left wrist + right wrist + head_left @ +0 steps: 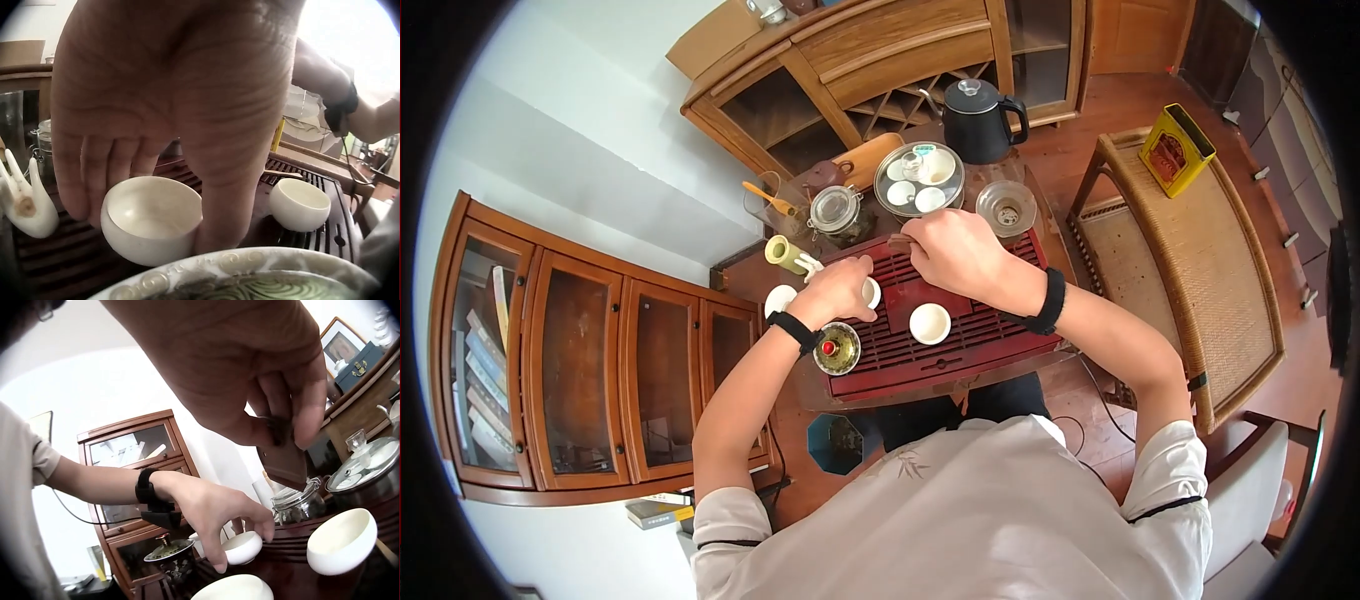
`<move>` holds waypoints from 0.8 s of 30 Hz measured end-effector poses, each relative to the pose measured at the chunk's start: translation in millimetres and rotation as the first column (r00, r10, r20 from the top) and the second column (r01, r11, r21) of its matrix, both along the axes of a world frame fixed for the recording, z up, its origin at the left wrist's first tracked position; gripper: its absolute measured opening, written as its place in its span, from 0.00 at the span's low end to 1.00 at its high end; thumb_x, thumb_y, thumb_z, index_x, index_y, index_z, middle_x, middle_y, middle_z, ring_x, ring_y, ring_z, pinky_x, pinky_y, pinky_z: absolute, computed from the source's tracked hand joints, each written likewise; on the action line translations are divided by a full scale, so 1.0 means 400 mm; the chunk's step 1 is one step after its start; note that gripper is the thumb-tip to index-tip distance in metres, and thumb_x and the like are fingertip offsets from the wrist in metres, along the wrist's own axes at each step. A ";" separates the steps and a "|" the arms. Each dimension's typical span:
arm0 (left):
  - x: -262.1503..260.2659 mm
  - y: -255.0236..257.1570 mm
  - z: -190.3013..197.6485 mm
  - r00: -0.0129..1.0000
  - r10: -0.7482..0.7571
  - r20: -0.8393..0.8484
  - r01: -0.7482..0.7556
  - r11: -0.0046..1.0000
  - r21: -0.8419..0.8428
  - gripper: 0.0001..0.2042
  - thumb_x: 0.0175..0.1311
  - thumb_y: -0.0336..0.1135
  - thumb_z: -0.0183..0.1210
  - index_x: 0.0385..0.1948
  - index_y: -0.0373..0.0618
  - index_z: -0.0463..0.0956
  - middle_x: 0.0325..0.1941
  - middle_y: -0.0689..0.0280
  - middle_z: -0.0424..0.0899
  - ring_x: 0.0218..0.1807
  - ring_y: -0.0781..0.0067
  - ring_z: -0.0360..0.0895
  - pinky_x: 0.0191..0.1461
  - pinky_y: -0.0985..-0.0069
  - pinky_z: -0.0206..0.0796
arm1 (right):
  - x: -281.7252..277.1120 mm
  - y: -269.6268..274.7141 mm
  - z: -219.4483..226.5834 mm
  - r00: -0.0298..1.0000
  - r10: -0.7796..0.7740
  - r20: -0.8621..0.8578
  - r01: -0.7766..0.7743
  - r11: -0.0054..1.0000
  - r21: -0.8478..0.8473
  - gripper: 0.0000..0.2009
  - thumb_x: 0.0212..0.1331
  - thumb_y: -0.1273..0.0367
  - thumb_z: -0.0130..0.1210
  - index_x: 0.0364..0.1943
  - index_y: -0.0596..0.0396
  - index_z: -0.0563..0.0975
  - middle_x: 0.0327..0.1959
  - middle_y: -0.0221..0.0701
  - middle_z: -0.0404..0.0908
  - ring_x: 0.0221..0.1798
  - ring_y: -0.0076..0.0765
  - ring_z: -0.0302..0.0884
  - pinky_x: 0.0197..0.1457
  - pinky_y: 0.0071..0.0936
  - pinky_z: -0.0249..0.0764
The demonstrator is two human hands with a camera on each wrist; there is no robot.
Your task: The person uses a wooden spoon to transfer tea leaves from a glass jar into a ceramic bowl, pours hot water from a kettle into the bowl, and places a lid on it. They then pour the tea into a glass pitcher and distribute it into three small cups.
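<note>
White cup (150, 222) between fingers (94, 181) and thumb (226, 206) of the left hand (169, 112)

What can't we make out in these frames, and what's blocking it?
- Left hand, left wrist view: some finger ends, hidden by the cup it grips.
- Brown piece, right wrist view: upper end, covered by the right hand.
- Patterned bowl, left wrist view: lower part, cut off by bottom edge.
- Front cup, right wrist view: base, cut off by bottom edge.
- Yellow tin, head view: lettering too small.

Head view bright — edges bowed, corners black.
</note>
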State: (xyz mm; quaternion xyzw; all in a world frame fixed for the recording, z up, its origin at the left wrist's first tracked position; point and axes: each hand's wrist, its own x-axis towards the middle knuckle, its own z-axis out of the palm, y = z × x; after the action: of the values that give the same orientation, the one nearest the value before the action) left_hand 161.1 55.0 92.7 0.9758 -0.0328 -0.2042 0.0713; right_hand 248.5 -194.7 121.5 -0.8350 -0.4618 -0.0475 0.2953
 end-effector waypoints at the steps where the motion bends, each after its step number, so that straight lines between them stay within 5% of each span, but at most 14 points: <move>1: -0.009 0.006 -0.008 0.996 -0.027 0.083 0.028 0.999 -0.019 0.36 0.41 0.48 0.81 0.53 0.35 0.80 0.55 0.46 0.87 0.60 0.43 0.82 0.63 0.56 0.75 | -0.001 -0.003 -0.002 1.000 0.005 -0.015 -0.005 1.000 0.023 0.06 0.64 0.71 0.59 0.37 0.54 0.87 0.30 0.45 0.88 0.37 0.56 0.89 0.42 0.50 0.86; 5: -0.039 -0.082 0.155 0.988 0.042 0.149 -0.046 0.999 0.025 0.37 0.43 0.48 0.81 0.55 0.36 0.81 0.56 0.48 0.85 0.61 0.43 0.79 0.66 0.56 0.73 | 0.003 -0.015 -0.006 1.000 0.002 -0.028 0.001 0.993 0.118 0.06 0.63 0.71 0.59 0.36 0.57 0.86 0.30 0.48 0.87 0.36 0.59 0.88 0.42 0.51 0.85; 8: -0.114 -0.156 0.214 0.913 0.078 0.401 -0.052 0.996 -0.077 0.36 0.45 0.50 0.80 0.55 0.37 0.81 0.53 0.50 0.85 0.58 0.45 0.79 0.66 0.55 0.73 | 0.013 -0.010 -0.006 1.000 0.000 -0.014 0.002 0.988 0.155 0.06 0.60 0.73 0.59 0.33 0.60 0.85 0.26 0.50 0.86 0.35 0.60 0.89 0.40 0.52 0.86; 13: -0.190 -0.300 0.079 0.884 0.041 0.466 -0.001 0.996 -0.085 0.36 0.49 0.48 0.80 0.57 0.32 0.79 0.50 0.50 0.84 0.55 0.47 0.79 0.64 0.57 0.73 | 0.058 0.078 -0.053 0.999 0.050 0.000 -0.050 0.999 -0.011 0.05 0.59 0.75 0.60 0.33 0.60 0.85 0.31 0.52 0.87 0.39 0.61 0.90 0.43 0.51 0.87; 17: -0.182 -0.313 -0.008 0.896 0.072 0.438 -0.047 0.997 -0.068 0.34 0.49 0.44 0.80 0.56 0.32 0.79 0.48 0.51 0.84 0.52 0.49 0.79 0.63 0.58 0.73 | 0.091 0.150 -0.074 0.985 0.124 0.118 -0.089 0.960 -0.265 0.04 0.55 0.77 0.63 0.33 0.61 0.87 0.35 0.49 0.89 0.43 0.58 0.91 0.46 0.48 0.88; 24: -0.196 -0.297 -0.085 0.866 0.150 0.477 -0.025 0.966 -0.258 0.30 0.50 0.35 0.78 0.56 0.36 0.79 0.47 0.50 0.82 0.51 0.47 0.82 0.57 0.56 0.77 | 0.095 0.238 -0.111 0.944 0.222 0.245 -0.105 0.903 -0.416 0.05 0.54 0.76 0.66 0.33 0.54 0.89 0.37 0.42 0.92 0.44 0.50 0.93 0.47 0.43 0.89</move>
State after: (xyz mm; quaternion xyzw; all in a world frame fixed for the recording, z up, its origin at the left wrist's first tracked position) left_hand 82.5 -63.8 58.7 0.9797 -0.0302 0.0601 0.1889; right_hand 286.7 -99.5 77.0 -0.8196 -0.5685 -0.0477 0.0526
